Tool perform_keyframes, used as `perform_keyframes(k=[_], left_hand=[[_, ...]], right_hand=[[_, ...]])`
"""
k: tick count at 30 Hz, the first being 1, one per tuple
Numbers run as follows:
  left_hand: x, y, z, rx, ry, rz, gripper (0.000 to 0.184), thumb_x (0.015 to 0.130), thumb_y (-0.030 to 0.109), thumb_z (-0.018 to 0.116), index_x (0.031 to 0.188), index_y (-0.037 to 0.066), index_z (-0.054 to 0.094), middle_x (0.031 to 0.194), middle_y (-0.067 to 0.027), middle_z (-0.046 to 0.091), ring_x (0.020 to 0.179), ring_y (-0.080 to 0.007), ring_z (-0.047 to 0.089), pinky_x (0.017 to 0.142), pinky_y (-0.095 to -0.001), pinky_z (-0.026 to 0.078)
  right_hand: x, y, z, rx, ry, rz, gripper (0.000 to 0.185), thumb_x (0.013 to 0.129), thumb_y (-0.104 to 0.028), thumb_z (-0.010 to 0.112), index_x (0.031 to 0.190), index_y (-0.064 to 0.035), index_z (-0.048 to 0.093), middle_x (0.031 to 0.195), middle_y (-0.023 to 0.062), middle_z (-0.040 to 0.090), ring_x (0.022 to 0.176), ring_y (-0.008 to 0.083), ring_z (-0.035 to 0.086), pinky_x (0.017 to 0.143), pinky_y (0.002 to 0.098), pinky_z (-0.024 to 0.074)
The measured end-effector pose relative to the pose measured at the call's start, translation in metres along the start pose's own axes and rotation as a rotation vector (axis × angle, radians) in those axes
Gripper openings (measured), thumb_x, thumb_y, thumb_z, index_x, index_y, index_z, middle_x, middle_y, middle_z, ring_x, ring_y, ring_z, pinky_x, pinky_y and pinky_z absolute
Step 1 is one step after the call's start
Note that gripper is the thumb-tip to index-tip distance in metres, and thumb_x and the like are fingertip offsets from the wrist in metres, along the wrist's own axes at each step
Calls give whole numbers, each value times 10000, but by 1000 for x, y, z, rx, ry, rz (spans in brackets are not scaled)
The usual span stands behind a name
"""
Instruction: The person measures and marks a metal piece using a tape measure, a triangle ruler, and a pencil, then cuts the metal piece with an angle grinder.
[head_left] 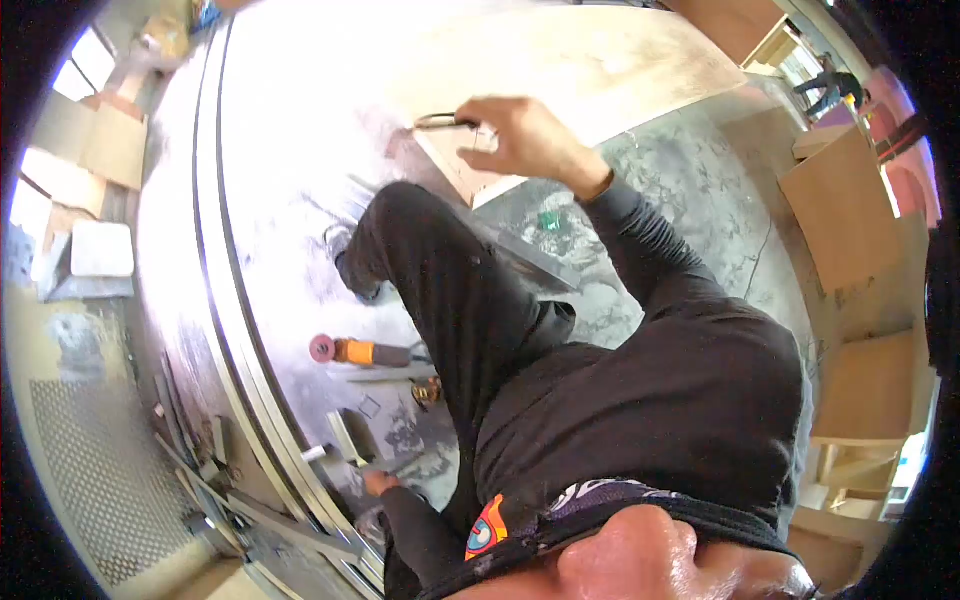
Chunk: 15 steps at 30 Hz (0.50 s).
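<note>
In the head view, we see our right hand [520, 140] raised over the floor near a corner of the pale wooden board [610, 80]. Its fingers curl and the thumb stands apart from them. A thin dark curved strip [440, 122] shows at the fingertips, and we cannot tell whether they grip it. Our left hand [380, 483] is low, just beside a pale brush-like block [347, 437]; its fingers are too small to read, so we cannot tell how far they are open or whether they hold anything. A power tool [372, 352] with an orange body and a pink disc lies on the floor left of our legs, near a small white cylinder [315, 453]. Long metal rails [215, 250] run along the left, and another person [838, 88] shows at upper right.
</note>
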<state>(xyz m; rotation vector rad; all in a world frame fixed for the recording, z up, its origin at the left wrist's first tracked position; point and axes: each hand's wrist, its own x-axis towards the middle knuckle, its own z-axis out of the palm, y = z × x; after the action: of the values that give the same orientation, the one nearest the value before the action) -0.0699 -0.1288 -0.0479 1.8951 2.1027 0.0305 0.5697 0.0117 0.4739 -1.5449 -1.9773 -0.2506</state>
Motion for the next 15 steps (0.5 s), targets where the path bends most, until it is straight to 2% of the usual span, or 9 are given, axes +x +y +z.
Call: perform_keyframes(k=[1,3,5,7,9,11,12,13,15], left_hand=[[1,9,-5,19,-33,-57,207,740,111,675,933,35,672,912,-195,645,881,-365,656,735,-473,506],[3,28,-17,82,-78,-130,262,770,157,663,990,17,649,988,-221,611,943,-379,632,771,-481,497],[7,46,-26,161,-98,-163,323,799,203,652,1047,-2,626,1064,-247,577,1005,-393,608,808,-488,487],[6,68,-35,265,-103,-168,388,828,250,640,1103,-21,603,1140,-274,543,1067,-407,584,845,-496,478],[2,95,-45,435,-100,-119,455,857,296,629,1160,-40,579,1216,-300,510,1128,-421,560,882,-503,469],[-1,119,-54,606,-111,-46,523,886,342,618,1217,-59,556,1292,-326,476,1190,-434,536,918,-510,459],[0,131,-54,389,-110,-166,595,880,378,625,1278,-48,508,1323,-314,455,1203,-427,524,935,-559,429],[5,135,-48,285,-115,-217,618,859,402,647,1282,-30,518,1330,-292,464,1205,-425,525,946,-566,422],[14,130,-26,182,-179,-227,665,819,451,689,1290,6,537,1344,-247,482,1207,-420,526,969,-579,407]], right_hand=[[-6,12,11,-130,-45,-8,405,793,-314,750,1113,-84,657,879,162,697,885,351,697,774,443,564],[-18,7,28,-102,-243,118,378,806,-332,710,1094,-97,644,874,172,696,856,371,692,766,477,565],[-25,-7,46,-66,-353,95,349,791,-296,701,1068,-90,645,844,167,691,825,374,692,744,487,562],[-31,-24,65,-68,-451,-15,305,816,-290,678,1060,-112,634,889,134,681,789,349,687,708,466,561],[-35,-50,70,-42,-473,-120,270,799,-282,677,969,-83,613,851,131,655,761,359,679,675,492,549],[-32,-68,77,-38,-483,-132,270,801,-283,673,957,-69,618,856,130,652,762,358,681,669,492,548],[-30,-74,79,-26,-512,-159,272,803,-283,670,945,-55,624,860,129,649,763,357,684,663,491,546],[-28,-77,80,-27,-505,-157,272,803,-283,670,945,-55,624,860,129,649,763,357,684,663,491,546],[-24,-84,83,-16,-421,-242,272,801,-280,671,909,-34,628,866,126,645,744,352,684,655,482,543]])
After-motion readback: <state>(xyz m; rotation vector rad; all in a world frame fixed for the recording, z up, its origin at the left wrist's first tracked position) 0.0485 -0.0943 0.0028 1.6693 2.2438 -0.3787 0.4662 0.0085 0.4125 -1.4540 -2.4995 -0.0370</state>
